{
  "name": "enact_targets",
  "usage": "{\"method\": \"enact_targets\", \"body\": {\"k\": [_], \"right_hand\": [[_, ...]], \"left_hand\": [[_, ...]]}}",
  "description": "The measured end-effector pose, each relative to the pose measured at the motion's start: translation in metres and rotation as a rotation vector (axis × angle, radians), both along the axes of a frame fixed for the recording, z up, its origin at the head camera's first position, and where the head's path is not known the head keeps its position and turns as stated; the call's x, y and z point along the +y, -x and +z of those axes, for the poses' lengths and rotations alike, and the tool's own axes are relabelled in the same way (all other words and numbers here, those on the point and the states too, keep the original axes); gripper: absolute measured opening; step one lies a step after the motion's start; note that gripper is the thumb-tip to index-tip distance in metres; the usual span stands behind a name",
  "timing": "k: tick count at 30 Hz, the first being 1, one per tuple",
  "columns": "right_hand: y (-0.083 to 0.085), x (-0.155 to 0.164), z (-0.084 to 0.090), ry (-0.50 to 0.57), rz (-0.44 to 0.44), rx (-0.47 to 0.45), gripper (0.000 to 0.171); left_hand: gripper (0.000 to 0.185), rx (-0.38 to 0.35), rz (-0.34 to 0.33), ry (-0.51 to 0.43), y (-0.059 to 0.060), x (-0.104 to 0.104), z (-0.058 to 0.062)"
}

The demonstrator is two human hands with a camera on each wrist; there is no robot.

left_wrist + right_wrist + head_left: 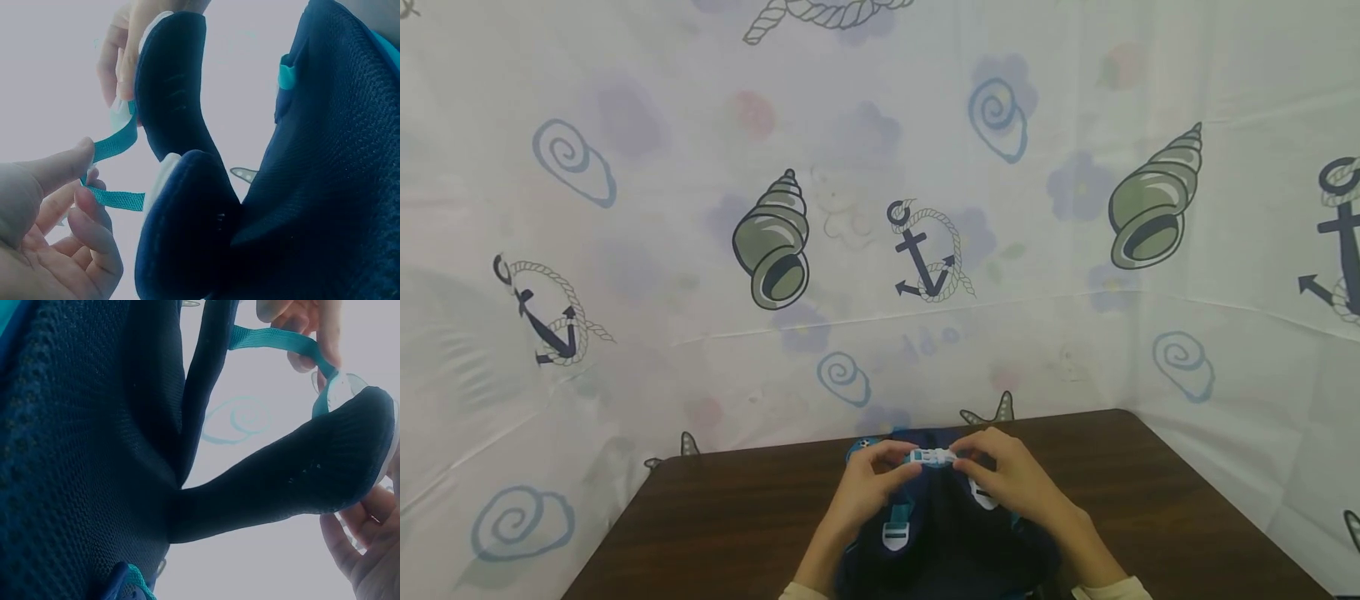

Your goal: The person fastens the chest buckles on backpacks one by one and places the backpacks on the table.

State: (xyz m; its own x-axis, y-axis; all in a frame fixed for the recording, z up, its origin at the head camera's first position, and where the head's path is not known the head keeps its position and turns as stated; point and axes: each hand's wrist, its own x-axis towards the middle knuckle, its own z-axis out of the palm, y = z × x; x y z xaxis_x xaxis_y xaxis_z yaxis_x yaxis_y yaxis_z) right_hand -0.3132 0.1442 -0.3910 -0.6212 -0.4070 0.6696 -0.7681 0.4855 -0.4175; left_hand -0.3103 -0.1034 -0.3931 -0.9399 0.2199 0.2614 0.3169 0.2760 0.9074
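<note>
A dark blue backpack (940, 533) lies on the table, with two padded shoulder straps (181, 231) raised off its mesh back. Between my hands stretches a white buckle (932, 456) on a teal webbing strap (115, 142). My left hand (874, 482) pinches the buckle's left end between thumb and fingers, the webbing looping by the fingertips. At the buckle's other end, my right hand (1009, 473) pinches it. From the head view I cannot tell if its halves are locked. The right shoulder strap (294, 462) partly hides my right hand in its wrist view.
A white strap adjuster (895, 535) sits on the left shoulder strap, and another white adjuster (982, 495) is near my right hand. The brown table (722, 517) meets a white printed curtain (865, 350) behind and at both sides.
</note>
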Motion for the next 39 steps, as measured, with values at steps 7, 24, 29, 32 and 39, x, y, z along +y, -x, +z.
{"method": "enact_targets", "body": {"k": [7, 24, 29, 32, 39], "right_hand": [[-0.0031, -0.0006, -0.0003, -0.012, -0.020, -0.057, 0.020], [-0.0049, 0.0004, -0.0004, -0.032, -0.002, -0.086, 0.019], [-0.0050, -0.0011, -0.0004, -0.030, -0.001, -0.083, 0.018], [-0.0050, -0.0024, -0.0011, -0.022, 0.004, -0.081, 0.016], [-0.0013, -0.0076, -0.0030, -0.033, 0.033, -0.001, 0.014]], "left_hand": [[0.032, -0.011, 0.000, -0.008, -0.0025, 0.0010, -0.0005], [0.031, -0.037, -0.027, 0.024, -0.0041, 0.0021, -0.0019], [0.030, -0.029, -0.042, 0.050, -0.0022, 0.0024, -0.0017], [0.029, -0.022, -0.046, 0.048, -0.0019, 0.0032, -0.0020], [0.026, -0.011, -0.026, 0.062, -0.0022, 0.0074, -0.0038]]}}
